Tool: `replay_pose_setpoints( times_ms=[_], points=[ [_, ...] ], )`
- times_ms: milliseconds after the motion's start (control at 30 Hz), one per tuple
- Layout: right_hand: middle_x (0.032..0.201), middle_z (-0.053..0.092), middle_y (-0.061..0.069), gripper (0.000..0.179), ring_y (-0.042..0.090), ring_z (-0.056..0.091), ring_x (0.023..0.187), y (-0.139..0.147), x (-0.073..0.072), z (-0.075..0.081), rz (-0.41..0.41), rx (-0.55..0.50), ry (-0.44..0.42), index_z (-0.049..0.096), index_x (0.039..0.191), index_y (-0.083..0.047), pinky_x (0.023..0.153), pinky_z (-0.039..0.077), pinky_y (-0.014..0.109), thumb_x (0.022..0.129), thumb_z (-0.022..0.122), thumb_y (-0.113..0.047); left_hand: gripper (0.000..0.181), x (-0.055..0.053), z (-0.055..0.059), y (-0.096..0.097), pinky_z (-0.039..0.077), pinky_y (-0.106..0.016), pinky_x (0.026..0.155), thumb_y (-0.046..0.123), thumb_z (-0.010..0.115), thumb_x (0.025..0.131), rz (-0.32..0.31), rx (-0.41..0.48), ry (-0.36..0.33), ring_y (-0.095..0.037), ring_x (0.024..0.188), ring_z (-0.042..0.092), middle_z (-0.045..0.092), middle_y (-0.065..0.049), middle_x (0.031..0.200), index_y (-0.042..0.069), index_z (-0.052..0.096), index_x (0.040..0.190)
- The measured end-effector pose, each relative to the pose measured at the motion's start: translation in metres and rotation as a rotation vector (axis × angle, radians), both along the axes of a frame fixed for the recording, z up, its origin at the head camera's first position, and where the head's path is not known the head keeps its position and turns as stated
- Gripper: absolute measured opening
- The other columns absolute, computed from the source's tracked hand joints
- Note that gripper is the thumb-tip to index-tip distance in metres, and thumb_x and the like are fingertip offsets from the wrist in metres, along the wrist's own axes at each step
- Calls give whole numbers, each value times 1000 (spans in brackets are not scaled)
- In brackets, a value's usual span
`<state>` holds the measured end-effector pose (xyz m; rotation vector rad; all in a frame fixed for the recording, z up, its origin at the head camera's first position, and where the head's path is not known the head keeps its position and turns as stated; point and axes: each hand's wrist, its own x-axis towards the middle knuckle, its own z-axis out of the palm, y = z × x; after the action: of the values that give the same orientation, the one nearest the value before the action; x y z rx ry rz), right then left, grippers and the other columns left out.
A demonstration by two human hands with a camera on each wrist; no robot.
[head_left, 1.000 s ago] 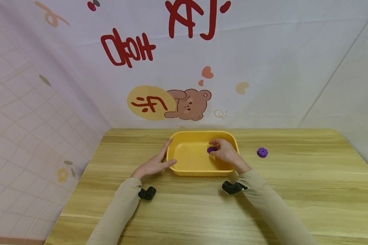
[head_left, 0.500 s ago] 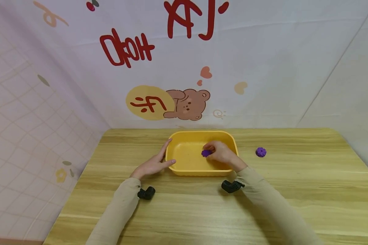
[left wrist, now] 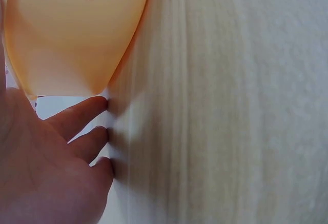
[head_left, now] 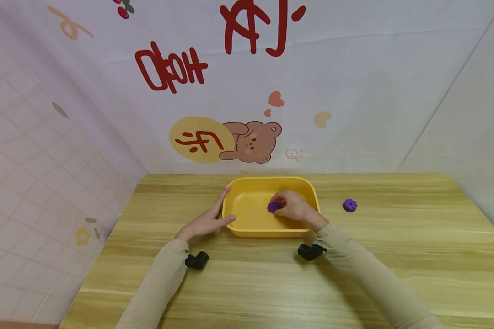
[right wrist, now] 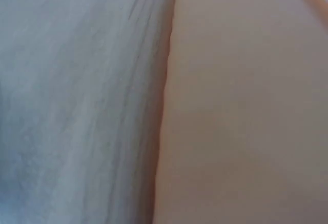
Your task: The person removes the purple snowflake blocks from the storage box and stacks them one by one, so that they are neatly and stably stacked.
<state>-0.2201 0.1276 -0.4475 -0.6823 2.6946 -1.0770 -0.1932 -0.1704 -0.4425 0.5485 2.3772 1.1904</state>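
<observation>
A yellow plastic basin stands at the back middle of the table. At its left end rests my left hand, thumb and index finger at the rim; the left wrist view has that hand with its other fingers extended and spread below the basin's wall. My right hand reaches inside the basin and pinches a purple notched disc, partly covered by the fingers. A second purple notched disc, with a centre hole, lies on the table right of the basin. In the right wrist view only the basin's outer wall and tabletop show.
The wood-grain table runs back to a white printed cloth right behind the basin. Another cloth side hangs at the left. Black wrist mounts stick out from both sleeves.
My right hand has moved left and slightly toward me inside the basin, with the purple notched disc in its fingers. The left hand stays at the basin's left end.
</observation>
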Motion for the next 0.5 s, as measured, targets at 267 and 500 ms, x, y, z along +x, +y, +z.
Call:
replay_pose_setpoints(
  times_ms=[267,500],
  points=[
    [101,68,11,32,28,62,95,-1,4,5,-55,-105,-39,66,110,2,87,48,42,81,75,-4,86,9,23,4,20,-54,111,27,57,99,-27,-10,-29,-39,141,19,-1,-17,160,18,-7,156],
    [99,68,13,31,30,61,94,6,6,13,-58,-240,59,66,109,6,87,49,46,80,74,0,88,-3,-6,-1,16,-54,112,34,57,98,-1,13,-8,-35,142,16,-4,-9,161,32,-10,154]
  ],
)
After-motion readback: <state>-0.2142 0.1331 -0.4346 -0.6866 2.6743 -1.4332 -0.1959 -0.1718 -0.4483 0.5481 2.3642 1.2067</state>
